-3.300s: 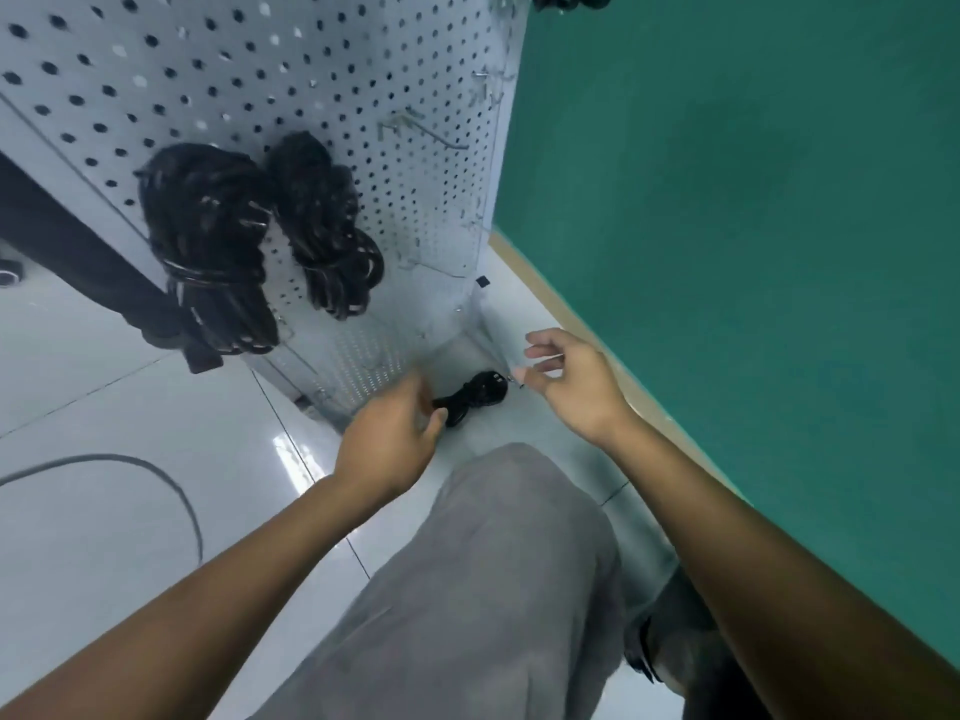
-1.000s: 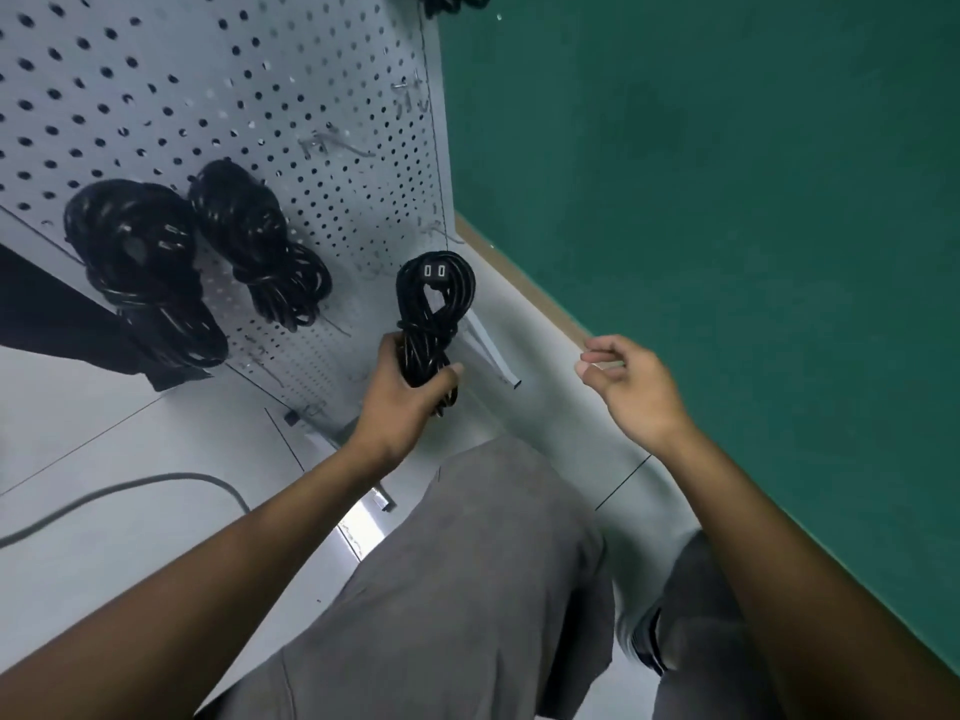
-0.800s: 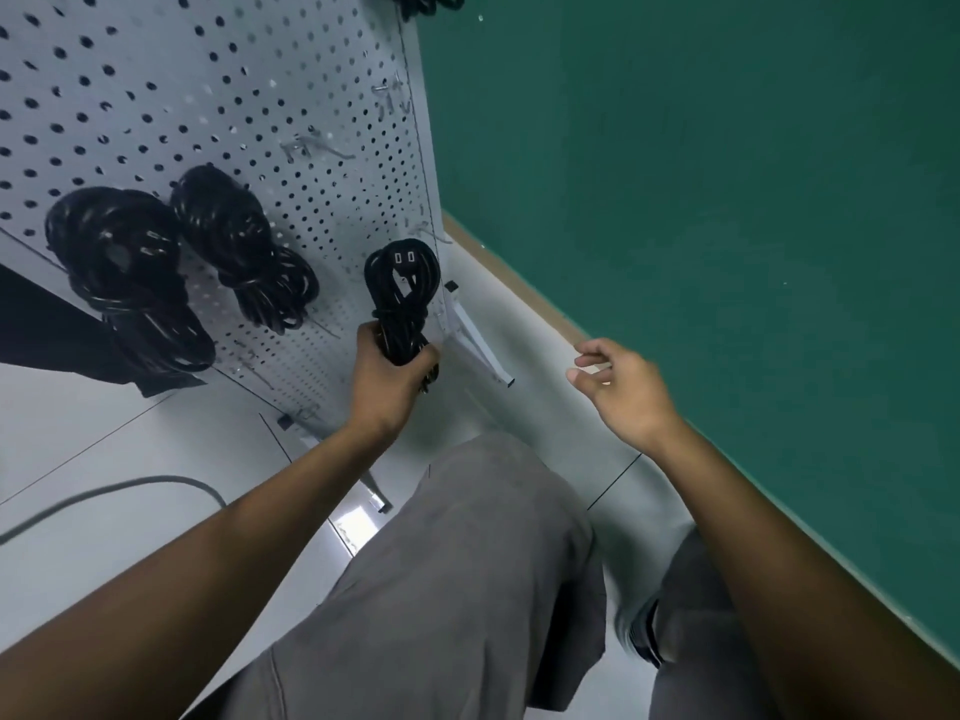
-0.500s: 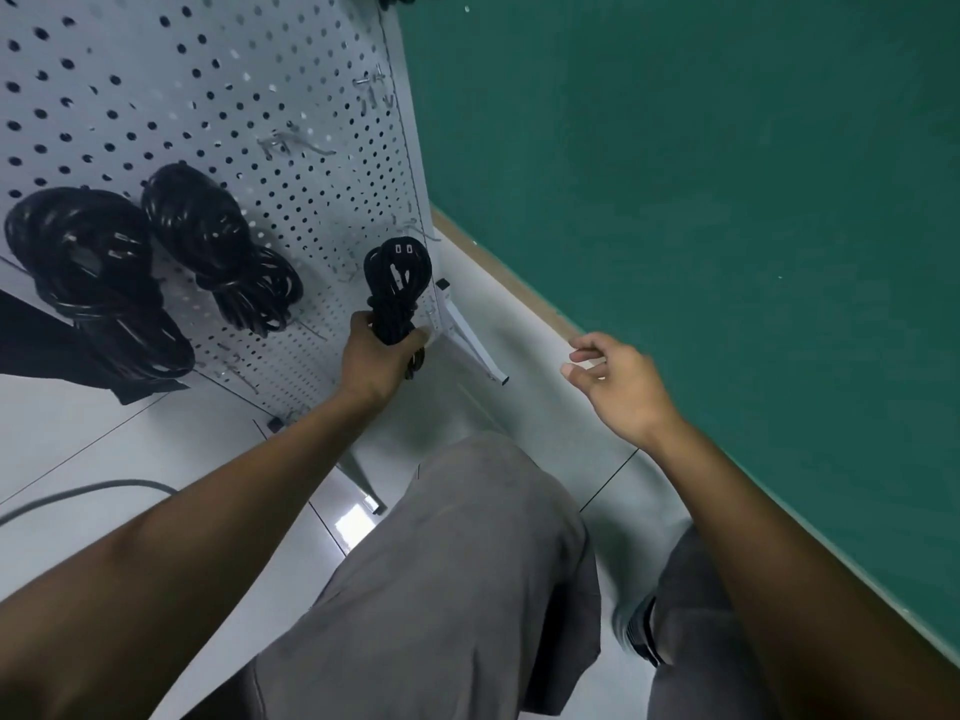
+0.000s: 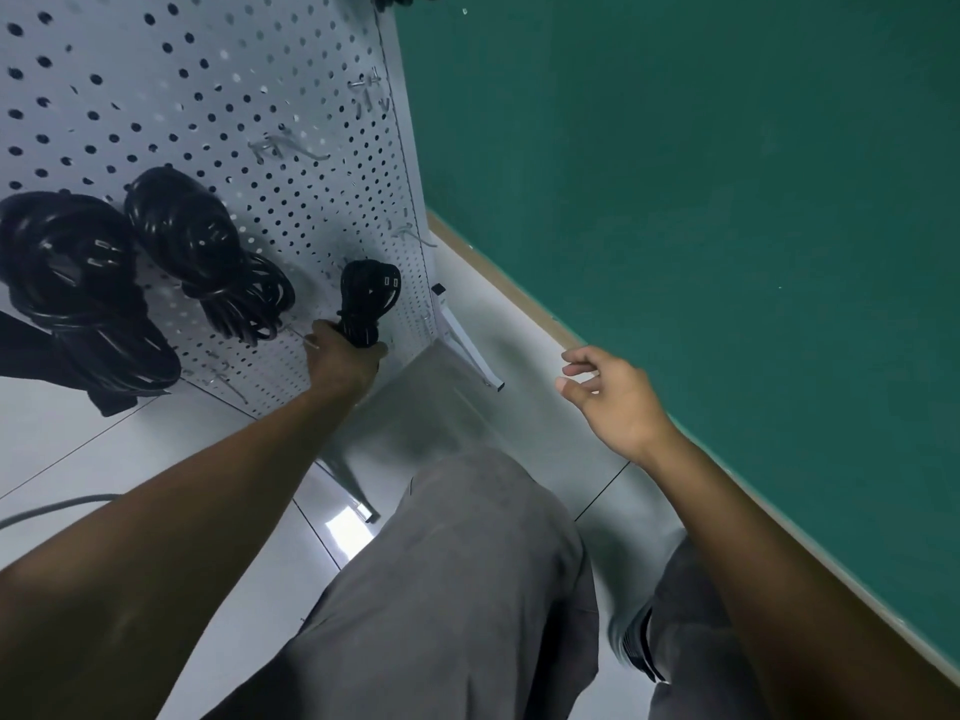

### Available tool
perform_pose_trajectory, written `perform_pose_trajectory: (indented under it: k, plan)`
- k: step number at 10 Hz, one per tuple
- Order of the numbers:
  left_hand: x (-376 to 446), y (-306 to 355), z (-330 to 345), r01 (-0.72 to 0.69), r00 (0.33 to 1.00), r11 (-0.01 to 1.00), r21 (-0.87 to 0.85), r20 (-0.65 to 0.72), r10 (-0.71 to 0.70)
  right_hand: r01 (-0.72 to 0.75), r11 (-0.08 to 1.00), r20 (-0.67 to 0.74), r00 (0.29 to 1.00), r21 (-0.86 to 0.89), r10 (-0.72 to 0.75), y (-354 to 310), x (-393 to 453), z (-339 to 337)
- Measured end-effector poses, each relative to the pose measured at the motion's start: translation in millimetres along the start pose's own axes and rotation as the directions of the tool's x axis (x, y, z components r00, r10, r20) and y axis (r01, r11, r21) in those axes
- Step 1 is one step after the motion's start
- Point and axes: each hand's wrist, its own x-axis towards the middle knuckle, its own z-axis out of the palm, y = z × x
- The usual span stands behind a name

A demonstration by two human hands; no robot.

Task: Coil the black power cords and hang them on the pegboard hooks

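My left hand (image 5: 340, 361) grips the lower end of a small coiled black power cord (image 5: 366, 298) and holds it upright against the white pegboard (image 5: 218, 96); its plug faces me near the top of the coil. Two larger black cord bundles hang on the board to the left, one (image 5: 208, 252) next to the held cord and one (image 5: 72, 283) at the far left. A bare metal hook (image 5: 301, 337) sticks out just left of my left hand. My right hand (image 5: 613, 402) hovers over the floor to the right, fingers loosely curled, holding nothing.
More bare hooks (image 5: 288, 148) stick out higher on the board, one (image 5: 410, 233) near its right edge. The board's white foot (image 5: 467, 345) reaches across the grey tiled floor. A green wall (image 5: 701, 174) stands at right. A grey cable (image 5: 47, 509) lies at left.
My left hand picked the small coil off the floor and raised it to the pegboard, moving it leftward toward the lower hooks. My right hand stayed hovering to the right.
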Motion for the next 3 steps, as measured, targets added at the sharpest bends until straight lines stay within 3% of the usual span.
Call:
perform_pose_trajectory:
  k: [3]
  plan:
    - [13.3,-13.3,4.4,0.007,1.0,0.989,0.147,0.002,-0.008,-0.026,1.0,0.001,1.0,-0.003,0.026,2.6,-4.5,-0.9]
